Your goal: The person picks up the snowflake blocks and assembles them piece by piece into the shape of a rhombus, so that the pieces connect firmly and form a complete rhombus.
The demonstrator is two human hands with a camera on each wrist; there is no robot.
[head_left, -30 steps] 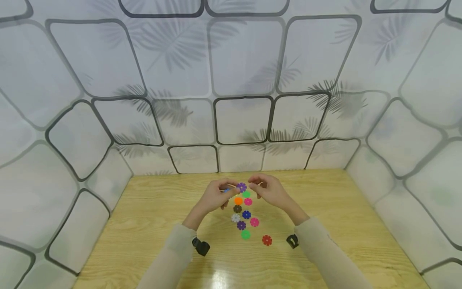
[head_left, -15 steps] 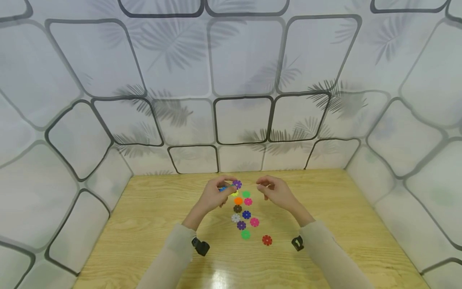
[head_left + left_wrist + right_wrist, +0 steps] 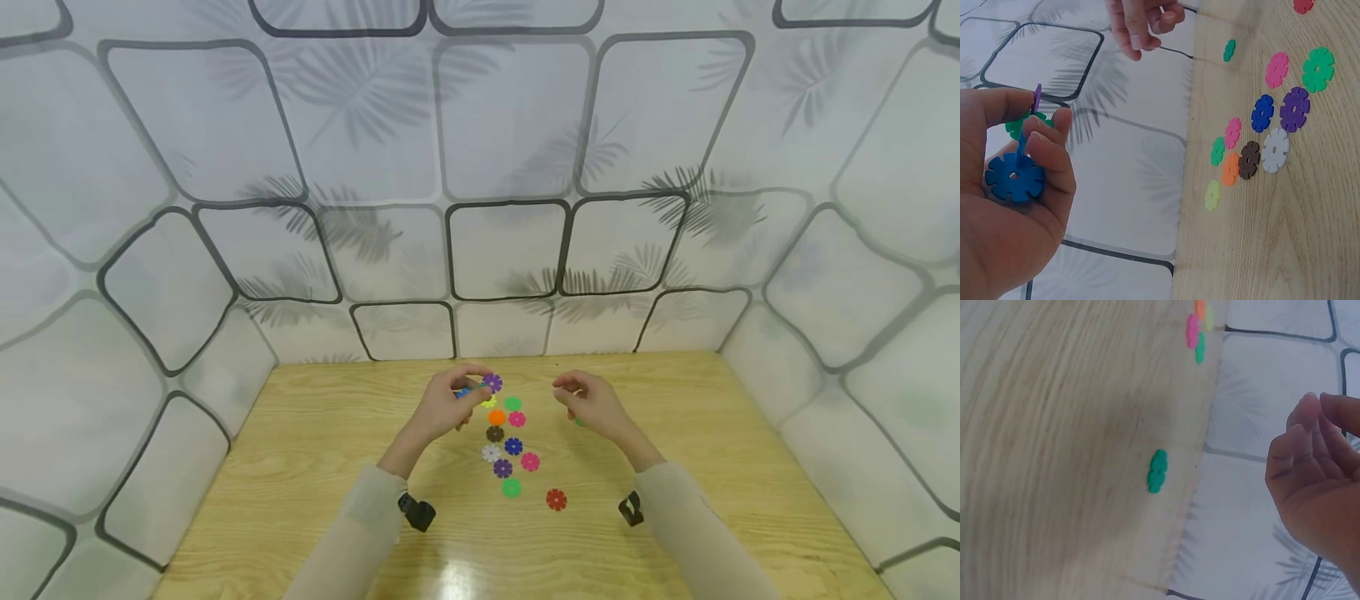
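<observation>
My left hand (image 3: 448, 400) is raised above the far part of the table, pinching several joined snowflake discs. The left wrist view shows a blue disc (image 3: 1015, 177) in its palm, a green disc (image 3: 1017, 127) gripped by the fingers and a purple disc (image 3: 1037, 98) at the fingertips. To the right, my right hand (image 3: 592, 402) hovers with loosely curled fingers; nothing shows between them in the right wrist view. Below it on the table lies a loose green disc (image 3: 1157, 471), mostly hidden by the hand in the head view.
Between my hands, loose discs lie on the wooden table (image 3: 315, 467): yellow (image 3: 1212, 195), orange (image 3: 497, 417), brown (image 3: 495, 434), white (image 3: 491, 453), dark blue (image 3: 513, 447), plus pink, purple and green ones. A red disc (image 3: 557, 500) sits nearer. Patterned cloth walls (image 3: 502, 250) enclose the table.
My right hand has drawn away to the right from the joined discs. My left hand has shifted them slightly left, uncovering the yellow disc. The green disc under my right hand now shows.
</observation>
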